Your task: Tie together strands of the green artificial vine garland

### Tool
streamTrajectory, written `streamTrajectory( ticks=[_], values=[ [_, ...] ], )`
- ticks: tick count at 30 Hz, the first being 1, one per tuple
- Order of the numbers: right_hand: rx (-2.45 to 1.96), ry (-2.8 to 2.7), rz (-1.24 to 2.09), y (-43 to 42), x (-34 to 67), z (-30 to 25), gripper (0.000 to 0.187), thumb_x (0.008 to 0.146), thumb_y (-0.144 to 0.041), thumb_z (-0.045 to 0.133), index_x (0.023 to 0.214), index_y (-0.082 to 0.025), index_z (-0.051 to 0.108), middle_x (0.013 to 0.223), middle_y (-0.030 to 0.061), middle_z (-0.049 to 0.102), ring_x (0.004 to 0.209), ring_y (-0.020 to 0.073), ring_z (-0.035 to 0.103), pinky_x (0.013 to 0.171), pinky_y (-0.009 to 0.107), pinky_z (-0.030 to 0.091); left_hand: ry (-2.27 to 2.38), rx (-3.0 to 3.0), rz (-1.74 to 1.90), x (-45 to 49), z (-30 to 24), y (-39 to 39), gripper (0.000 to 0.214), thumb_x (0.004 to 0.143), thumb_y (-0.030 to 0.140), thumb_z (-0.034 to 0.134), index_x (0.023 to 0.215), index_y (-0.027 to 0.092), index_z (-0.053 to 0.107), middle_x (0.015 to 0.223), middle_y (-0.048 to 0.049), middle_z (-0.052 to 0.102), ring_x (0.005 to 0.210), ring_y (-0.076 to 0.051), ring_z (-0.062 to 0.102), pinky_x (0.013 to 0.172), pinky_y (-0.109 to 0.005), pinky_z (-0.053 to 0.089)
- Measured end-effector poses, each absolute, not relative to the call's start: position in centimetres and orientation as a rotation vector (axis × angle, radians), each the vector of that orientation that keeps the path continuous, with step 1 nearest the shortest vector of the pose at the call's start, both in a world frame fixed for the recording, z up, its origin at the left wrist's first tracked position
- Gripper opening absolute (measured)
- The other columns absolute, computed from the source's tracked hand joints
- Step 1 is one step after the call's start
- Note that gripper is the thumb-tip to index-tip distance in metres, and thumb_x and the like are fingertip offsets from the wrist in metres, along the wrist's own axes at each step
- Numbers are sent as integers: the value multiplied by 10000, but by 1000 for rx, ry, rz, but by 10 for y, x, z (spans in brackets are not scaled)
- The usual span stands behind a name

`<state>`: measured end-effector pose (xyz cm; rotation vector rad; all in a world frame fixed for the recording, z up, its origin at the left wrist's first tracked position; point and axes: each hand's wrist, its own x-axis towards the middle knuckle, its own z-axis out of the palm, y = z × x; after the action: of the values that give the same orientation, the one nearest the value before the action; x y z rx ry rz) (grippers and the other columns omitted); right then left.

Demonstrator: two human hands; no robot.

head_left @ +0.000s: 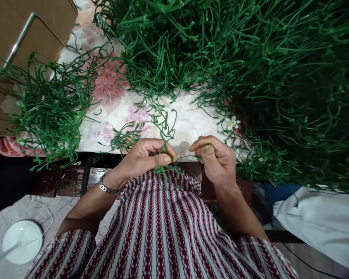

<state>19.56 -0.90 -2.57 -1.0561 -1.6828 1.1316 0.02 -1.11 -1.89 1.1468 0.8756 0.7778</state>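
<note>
Thin green artificial stems with small forked tips fill much of the view. My left hand (148, 155), with a metal watch on its wrist, pinches a small bunch of green stems (164, 130) between thumb and fingers at the table's near edge. Some of those stems hang below the fingers over the striped garment. To its right, my right hand (215, 157) is closed in a pinch on one thin green stem (186, 157), which stretches across the gap between the hands. A few loose stems (125, 138) lie just beyond my left hand.
A large heap of green stems (250, 69) covers the back and right of the flower-patterned tablecloth (109, 83). A smaller pile (52, 104) lies at the left edge by a cardboard box (43, 23). White cloth (322, 221) is at lower right, a round white base (22, 241) at lower left.
</note>
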Motion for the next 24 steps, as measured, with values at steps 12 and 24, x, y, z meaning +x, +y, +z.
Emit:
streamTrajectory(
  ticks=[12,24],
  values=[
    [-1055,-1836,276,-7,205,-8,149,841,-193,475,893,-160,611,811,67,600,799,165,544,703,308,443,988,1082,923,16,-19,-15,164,674,247,699,693,130,584,576,30,521,497,-48,435,452,-148,343],
    [-931,-2197,530,-20,180,-30,137,826,-156,507,958,-120,512,763,56,569,705,145,508,631,282,452,1063,1194,1145,23,-26,-23,78,760,205,613,760,161,548,632,43,501,533,-44,451,491,-137,361]
  ],
)
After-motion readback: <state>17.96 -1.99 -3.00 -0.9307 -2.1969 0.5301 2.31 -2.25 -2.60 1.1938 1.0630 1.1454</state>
